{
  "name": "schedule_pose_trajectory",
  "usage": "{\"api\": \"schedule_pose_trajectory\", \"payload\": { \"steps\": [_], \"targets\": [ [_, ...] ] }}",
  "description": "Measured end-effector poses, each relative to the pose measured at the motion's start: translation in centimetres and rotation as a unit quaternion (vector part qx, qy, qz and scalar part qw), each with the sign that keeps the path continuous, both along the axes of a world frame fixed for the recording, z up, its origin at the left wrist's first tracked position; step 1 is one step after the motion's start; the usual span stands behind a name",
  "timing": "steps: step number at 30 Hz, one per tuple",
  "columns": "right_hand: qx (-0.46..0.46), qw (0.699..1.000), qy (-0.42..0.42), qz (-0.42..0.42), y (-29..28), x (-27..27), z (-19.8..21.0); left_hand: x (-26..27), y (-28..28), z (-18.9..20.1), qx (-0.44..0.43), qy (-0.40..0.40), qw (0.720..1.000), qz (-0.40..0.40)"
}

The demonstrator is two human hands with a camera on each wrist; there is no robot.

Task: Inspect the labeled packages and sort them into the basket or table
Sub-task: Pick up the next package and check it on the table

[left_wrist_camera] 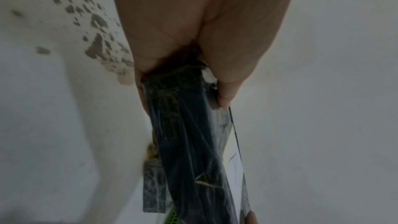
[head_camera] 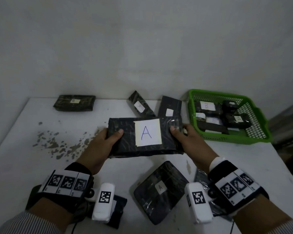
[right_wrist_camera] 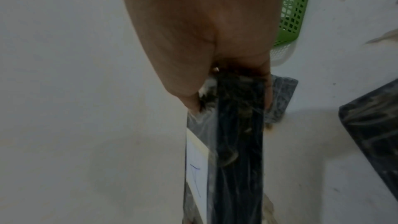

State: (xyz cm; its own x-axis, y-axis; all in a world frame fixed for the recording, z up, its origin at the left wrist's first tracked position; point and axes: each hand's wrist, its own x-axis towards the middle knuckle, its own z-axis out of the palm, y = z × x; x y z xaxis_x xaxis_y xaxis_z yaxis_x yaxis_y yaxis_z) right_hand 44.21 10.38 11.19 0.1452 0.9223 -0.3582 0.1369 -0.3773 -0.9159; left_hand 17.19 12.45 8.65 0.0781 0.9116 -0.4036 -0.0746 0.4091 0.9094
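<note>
I hold a flat black wrapped package [head_camera: 125, 142] up over the white table [head_camera: 20, 149], its white label [head_camera: 147, 132] marked "A" facing me. My left hand [head_camera: 107, 141] grips its left end, thumb on the face and fingers behind. At the right end my right hand [head_camera: 181, 134] grips it the same way. Each wrist view shows the package [left_wrist_camera: 185, 142] [right_wrist_camera: 239, 142] edge-on between thumb and fingers. The green mesh basket [head_camera: 260, 137] [right_wrist_camera: 295, 6] stands at the right with several labeled black packages inside.
More black packages lie on the table: one far left [head_camera: 74, 103], two leaning behind the held one [head_camera: 140, 103] [head_camera: 170, 107], one labeled "A" near me [head_camera: 161, 191]. Chipped paint patches [head_camera: 57, 146] mark the table's left part. A wall rises behind.
</note>
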Motion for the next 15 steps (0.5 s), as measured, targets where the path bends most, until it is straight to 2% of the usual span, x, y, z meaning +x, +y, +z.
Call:
{"api": "schedule_pose_trajectory", "payload": {
  "steps": [5,8,12,15],
  "targets": [
    [-0.044,0.988,-0.053,0.136,1.9,-0.4,-2.5,-2.0,-1.8,-1.6,0.005,0.092,0.996,-0.002],
    [-0.072,0.972,-0.081,0.208,3.1,-2.4,-4.5,-4.2,-2.1,-3.1,0.002,0.187,0.982,0.013],
    [-0.126,0.946,-0.135,0.265,4.1,-5.9,-6.1,-8.1,-2.3,-5.3,-0.024,0.276,0.961,0.023],
    [-0.159,0.927,-0.180,0.288,4.6,-8.4,-7.4,-10.7,-2.3,-6.4,-0.019,0.304,0.952,-0.030]
  ]
}}
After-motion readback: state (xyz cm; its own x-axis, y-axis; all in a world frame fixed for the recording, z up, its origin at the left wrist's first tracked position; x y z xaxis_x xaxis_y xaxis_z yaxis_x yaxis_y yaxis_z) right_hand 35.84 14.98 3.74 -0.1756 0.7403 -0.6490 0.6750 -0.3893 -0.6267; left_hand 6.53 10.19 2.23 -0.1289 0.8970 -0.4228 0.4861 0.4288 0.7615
